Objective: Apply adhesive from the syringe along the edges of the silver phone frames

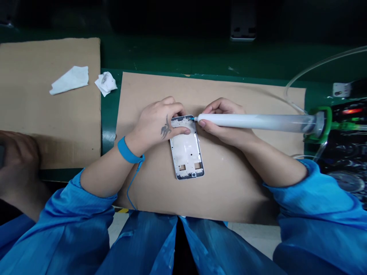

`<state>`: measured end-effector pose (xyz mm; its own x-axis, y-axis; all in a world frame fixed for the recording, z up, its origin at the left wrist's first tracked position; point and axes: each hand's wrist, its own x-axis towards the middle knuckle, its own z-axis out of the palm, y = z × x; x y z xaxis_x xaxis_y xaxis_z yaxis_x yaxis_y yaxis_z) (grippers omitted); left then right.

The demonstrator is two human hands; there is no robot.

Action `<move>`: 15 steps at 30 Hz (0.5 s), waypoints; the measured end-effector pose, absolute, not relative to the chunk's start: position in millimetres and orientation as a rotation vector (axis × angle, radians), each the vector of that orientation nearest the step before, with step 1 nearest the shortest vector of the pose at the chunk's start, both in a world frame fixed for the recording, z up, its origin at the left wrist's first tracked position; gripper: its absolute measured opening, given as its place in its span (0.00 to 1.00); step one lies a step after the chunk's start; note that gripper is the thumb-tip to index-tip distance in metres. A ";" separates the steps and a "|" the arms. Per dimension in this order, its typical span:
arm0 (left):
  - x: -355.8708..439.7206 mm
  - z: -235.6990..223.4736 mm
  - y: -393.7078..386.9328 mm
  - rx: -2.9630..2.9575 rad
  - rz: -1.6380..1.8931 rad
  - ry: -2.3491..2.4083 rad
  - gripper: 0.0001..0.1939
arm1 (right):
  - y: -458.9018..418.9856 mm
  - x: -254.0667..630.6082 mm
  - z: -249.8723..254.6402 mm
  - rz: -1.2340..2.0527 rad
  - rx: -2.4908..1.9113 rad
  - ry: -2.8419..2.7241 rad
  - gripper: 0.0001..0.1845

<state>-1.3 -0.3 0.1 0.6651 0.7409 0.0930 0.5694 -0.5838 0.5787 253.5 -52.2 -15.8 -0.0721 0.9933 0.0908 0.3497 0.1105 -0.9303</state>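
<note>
A phone frame (185, 152), whitish metal with a dark rim and small cut-outs, lies over the cardboard sheet in front of me. My left hand (160, 122) grips its upper left edge, the thumb lying across the face and the fingers behind the top. In my right hand (225, 122) is a dispensing syringe (246, 121) filled with white material, held almost level. Its blue needle tip points left and meets the frame's top right corner. Whether any material is coming out cannot be made out. A blue wrist strap (128, 151) with a cord is round my left wrist.
A clear hose (318, 63) curves near the syringe's green-capped end. Dark equipment with a gauge (346, 181) stands at the right. White wipes (70, 80) lie on the left cardboard. Another person's hand (18, 164) is at the left edge. Another phone frame (243, 34) sits at the back.
</note>
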 end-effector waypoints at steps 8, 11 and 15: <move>-2.2 1.6 -0.9 2.353 0.439 1.008 0.43 | -52.2 254.6 -17.1 0.981 -1.357 -1.552 0.25; -2.4 0.8 -0.9 2.350 0.455 1.003 0.43 | -51.9 255.0 -18.4 0.971 -1.340 -1.546 0.23; -3.0 -0.4 -0.5 2.345 0.449 1.002 0.42 | -51.3 255.0 -19.6 0.980 -1.347 -1.539 0.25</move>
